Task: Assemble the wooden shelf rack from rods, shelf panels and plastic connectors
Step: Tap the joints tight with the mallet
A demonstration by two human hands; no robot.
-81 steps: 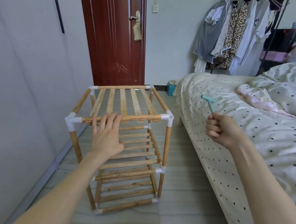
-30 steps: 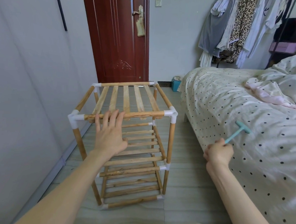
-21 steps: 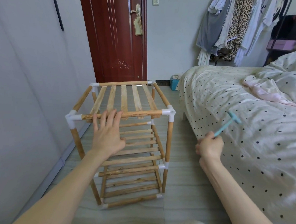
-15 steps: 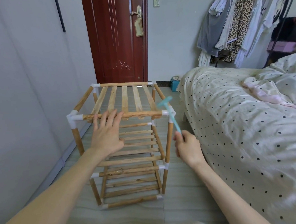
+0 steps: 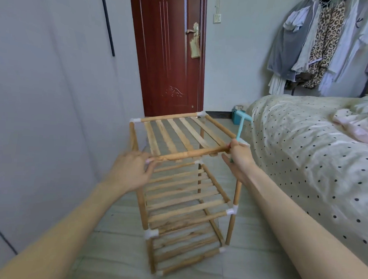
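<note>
From the head camera, the wooden shelf rack (image 5: 183, 182) stands upright on the tiled floor (image 5: 247, 260) straight ahead of both hands, its three slatted tiers joined by white plastic connectors (image 5: 151, 234). The left hand (image 5: 132, 170) sits at the near left top corner of the rack, fingers curled around that end of the front top rod (image 5: 191, 153), hiding the corner joint there. The right hand (image 5: 238, 155) is at the near right top corner, clamped around the handle of a small teal hammer (image 5: 241, 126) whose head points up and away above the knuckles; whether the fingers also hold the rod I cannot tell. The two hands are apart, one at each end of that rod. Right of the right hand lies a bed (image 5: 306, 156) with a polka-dot cover. Beyond the hands, past the rack, is a dark red door (image 5: 168, 53), with clothes (image 5: 316, 44) hanging far off to the right.
</note>
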